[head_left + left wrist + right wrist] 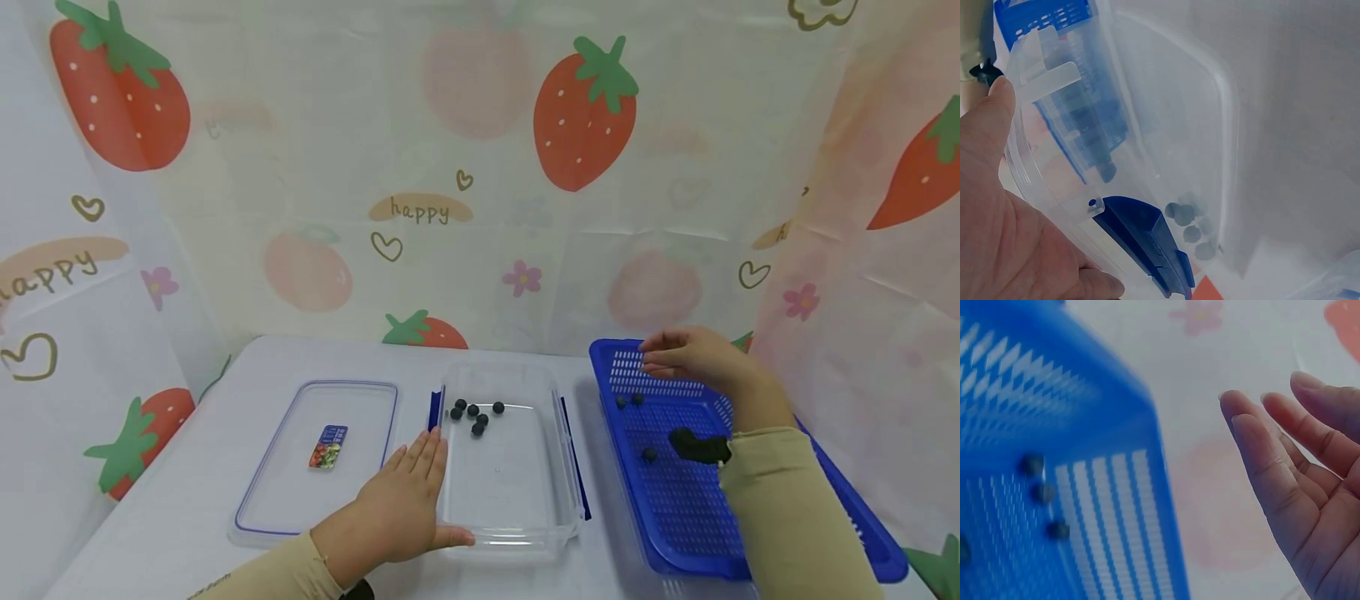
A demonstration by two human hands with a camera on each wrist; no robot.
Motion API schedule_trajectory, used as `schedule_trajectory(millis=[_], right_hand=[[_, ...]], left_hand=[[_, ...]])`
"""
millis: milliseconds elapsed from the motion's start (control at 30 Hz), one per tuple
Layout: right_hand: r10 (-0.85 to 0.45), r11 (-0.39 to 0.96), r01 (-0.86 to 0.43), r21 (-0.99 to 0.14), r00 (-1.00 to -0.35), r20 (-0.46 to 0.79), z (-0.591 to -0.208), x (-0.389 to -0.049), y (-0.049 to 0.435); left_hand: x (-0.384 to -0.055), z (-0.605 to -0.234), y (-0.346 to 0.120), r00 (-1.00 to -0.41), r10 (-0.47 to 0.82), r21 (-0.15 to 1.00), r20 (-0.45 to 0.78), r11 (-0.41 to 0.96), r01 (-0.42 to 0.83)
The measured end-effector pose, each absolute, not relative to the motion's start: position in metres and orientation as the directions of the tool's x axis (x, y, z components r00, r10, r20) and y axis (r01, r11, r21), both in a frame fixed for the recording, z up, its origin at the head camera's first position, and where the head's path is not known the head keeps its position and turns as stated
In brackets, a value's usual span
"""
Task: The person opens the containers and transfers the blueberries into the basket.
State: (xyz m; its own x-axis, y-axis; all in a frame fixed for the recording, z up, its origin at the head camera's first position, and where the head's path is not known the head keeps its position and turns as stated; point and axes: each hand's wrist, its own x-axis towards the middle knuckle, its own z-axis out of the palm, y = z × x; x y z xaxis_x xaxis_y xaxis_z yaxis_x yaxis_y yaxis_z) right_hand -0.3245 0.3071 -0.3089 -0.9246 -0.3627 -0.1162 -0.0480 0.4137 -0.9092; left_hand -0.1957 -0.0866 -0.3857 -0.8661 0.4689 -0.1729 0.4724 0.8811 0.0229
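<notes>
My left hand [401, 504] lies flat along the left side of a clear plastic box [510, 542], fingers straight and thumb at its front rim. Inside the box, toward the back, sit several dark blueberries [477, 429]. In the left wrist view the blue side clip [1141, 237] hangs near my fingers. My right hand [697, 358] is raised over the far end of a blue perforated basket [660, 508], its fingers loosely bent around nothing. A few more blueberries [1042, 492] lie in the basket, seen in the right wrist view beside my right hand [1310, 481].
Left of the box lies its clear lid [273, 508], bearing a colourful label [328, 447]. The basket sits over a clear bin [628, 517] at the table's right. A strawberry-print cloth [480, 275] hangs behind and on both sides of the white table [180, 533].
</notes>
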Motion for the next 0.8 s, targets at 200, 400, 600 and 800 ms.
schedule_trajectory(millis=[200,400,600,800], right_hand=[[-0.406,0.408,-0.08,-0.909,-0.908,-0.102,-0.308,-0.336,0.27],[-0.443,0.395,-0.098,-0.914,-0.892,-0.096,-0.307,-0.341,0.232],[-0.435,0.426,-0.103,-0.899,-0.895,-0.104,-0.31,-0.343,0.199],[-0.46,0.391,-0.073,-0.917,-0.879,-0.126,-0.32,-0.347,0.169]], left_hand=[[-0.197,-0.388,-0.087,-0.867,0.469,0.026,-0.17,0.881,0.472],[-0.196,-0.389,-0.087,-0.868,0.467,0.028,-0.167,0.883,0.469],[-0.198,-0.391,-0.087,-0.867,0.473,0.029,-0.157,0.88,0.474],[-0.202,-0.4,-0.089,-0.868,0.475,0.005,-0.142,0.878,0.479]])
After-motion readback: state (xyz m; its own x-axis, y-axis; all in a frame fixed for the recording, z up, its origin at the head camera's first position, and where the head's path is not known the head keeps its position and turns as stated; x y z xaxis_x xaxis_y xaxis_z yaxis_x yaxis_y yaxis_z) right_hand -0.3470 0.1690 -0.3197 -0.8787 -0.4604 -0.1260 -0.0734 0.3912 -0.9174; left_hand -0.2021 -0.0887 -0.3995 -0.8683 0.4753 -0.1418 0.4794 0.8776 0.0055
